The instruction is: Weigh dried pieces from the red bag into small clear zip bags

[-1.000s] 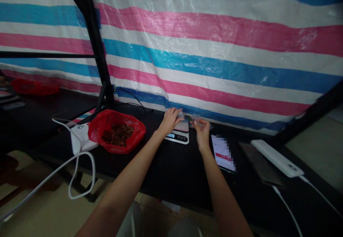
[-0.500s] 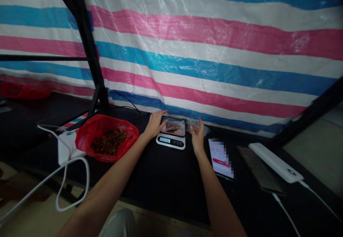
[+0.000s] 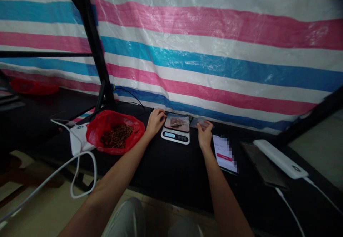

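Small scale (image 3: 175,135) on black bench (image 3: 166,165), clear pouch (image 3: 177,122) w/ brown bits flat on its plate. Left hand (image 3: 155,121) just left of scale, fingers curled, grasping nothing. Right hand (image 3: 205,134) just right of scale, pinching clear bags (image 3: 198,122). Red bag (image 3: 115,131) w/ brown pieces further left of scale.

No words or numbers clear enough to read, small white kitchen scale (image 3: 175,136) has a lit screen too tiny to read, white paper card (image 3: 224,153) is blurred

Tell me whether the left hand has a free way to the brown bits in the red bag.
Probably yes. The left hand rests beside the scale, right next to the red bag. The bag's mouth lies open with the brown bits exposed, and nothing stands between.
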Demonstrator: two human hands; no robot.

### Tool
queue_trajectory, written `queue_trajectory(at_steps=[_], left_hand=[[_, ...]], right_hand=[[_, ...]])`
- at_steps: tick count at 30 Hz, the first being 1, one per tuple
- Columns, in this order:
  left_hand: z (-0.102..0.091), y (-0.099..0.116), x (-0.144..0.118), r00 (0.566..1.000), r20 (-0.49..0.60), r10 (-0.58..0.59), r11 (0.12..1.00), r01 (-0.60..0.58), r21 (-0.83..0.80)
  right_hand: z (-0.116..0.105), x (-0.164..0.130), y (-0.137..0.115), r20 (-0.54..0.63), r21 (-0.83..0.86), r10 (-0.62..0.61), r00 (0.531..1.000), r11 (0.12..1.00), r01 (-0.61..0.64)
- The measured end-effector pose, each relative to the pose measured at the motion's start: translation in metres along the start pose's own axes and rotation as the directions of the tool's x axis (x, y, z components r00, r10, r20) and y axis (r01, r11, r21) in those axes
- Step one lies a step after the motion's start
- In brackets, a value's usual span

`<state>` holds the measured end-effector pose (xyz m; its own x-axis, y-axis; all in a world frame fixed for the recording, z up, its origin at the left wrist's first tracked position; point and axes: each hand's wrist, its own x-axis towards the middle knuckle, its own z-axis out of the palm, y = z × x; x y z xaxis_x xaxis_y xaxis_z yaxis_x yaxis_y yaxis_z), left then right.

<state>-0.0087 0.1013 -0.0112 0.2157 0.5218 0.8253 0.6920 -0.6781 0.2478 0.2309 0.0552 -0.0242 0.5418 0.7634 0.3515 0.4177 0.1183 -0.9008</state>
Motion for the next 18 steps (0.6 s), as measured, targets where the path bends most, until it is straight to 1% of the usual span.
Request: queue_trajectory(at_steps=[4,9,13,18], left_hand=[[-0.0007,-0.0002,0.0004,1.0,-0.008,0.009,1.0,-0.009,-0.005],[-0.0009,0.0022,0.001,1.0,0.0,0.011,1.0,-0.011,-0.008],[-0.002,0.0046,0.0011,1.0,0.022,0.0,1.0,0.0,-0.008],[-0.0035,0.0072,0.0028,0.998,0.055,-0.03,0.999,0.031,-0.011]], right_hand=[[-0.0014,0.0004,-0.0022,-0.006,-0.072,0.025,1.0,0.997,-0.025],[-0.0027,-0.0026,-0.0063,0.002,-0.161,-0.02,1.0,0.987,0.02],[-0.0026,-0.0036,-0.0057,0.033,-0.178,-0.078,0.996,0.981,0.083],[-0.0016,-0.0023,-0.0026,0.033,-0.162,-0.119,0.992,0.979,0.122]])
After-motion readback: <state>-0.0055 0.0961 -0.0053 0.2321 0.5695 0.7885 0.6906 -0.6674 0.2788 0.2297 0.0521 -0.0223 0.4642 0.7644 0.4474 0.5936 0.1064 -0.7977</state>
